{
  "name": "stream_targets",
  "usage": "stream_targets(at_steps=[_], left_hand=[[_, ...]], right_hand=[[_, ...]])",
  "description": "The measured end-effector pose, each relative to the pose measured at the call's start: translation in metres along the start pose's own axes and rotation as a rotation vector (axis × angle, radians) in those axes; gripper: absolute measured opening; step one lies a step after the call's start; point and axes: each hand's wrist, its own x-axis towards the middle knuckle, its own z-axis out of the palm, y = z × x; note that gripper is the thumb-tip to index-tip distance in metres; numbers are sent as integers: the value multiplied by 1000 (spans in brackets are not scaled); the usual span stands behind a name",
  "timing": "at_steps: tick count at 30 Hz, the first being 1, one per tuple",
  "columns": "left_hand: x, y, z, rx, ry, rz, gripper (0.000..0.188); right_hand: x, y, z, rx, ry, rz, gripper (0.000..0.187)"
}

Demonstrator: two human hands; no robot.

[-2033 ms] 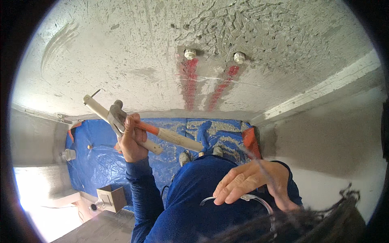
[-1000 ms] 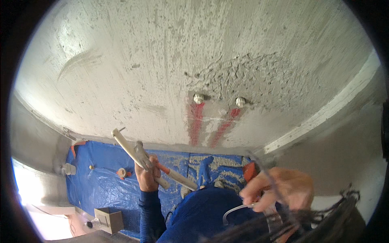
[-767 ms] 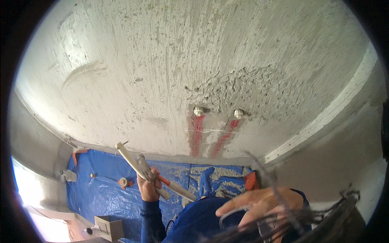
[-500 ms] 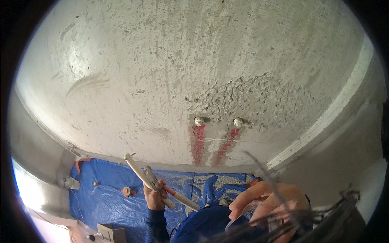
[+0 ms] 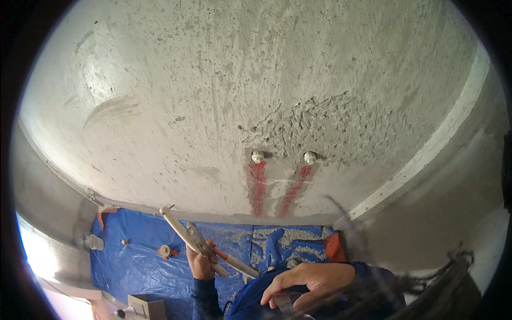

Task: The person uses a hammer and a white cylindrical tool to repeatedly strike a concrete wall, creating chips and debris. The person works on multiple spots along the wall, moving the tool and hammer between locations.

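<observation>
The hammer (image 5: 230,260) and pale spike-tipped stick (image 5: 177,226) cross in your left hand (image 5: 200,261), fingers wrapped around both, left of your body above the blue sheet (image 5: 141,226). Hold both firmly, spike angled away from you. Your right hand (image 5: 314,278) curls near, beside a clear plastic piece (image 5: 286,302); I cannot tell whether it grips that. Farther, two white fittings (image 5: 257,157) jut from the wall (image 5: 160,144); rubble (image 5: 295,234) right of centre may spoil your footing.
</observation>
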Motion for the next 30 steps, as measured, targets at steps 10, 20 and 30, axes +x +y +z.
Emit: stream_targets(at_steps=[10, 20, 30], left_hand=[[11, 2, 16, 29, -121, 16, 27], [30, 23, 78, 116, -287, -73, 32], [50, 27, 162, 414, -362, 122, 35]], right_hand=[[20, -10, -25, -330, -179, -461, 58], [53, 110, -70, -964, 840, -422, 60], [35, 137, -67, -308, 1216, -34, 42]])
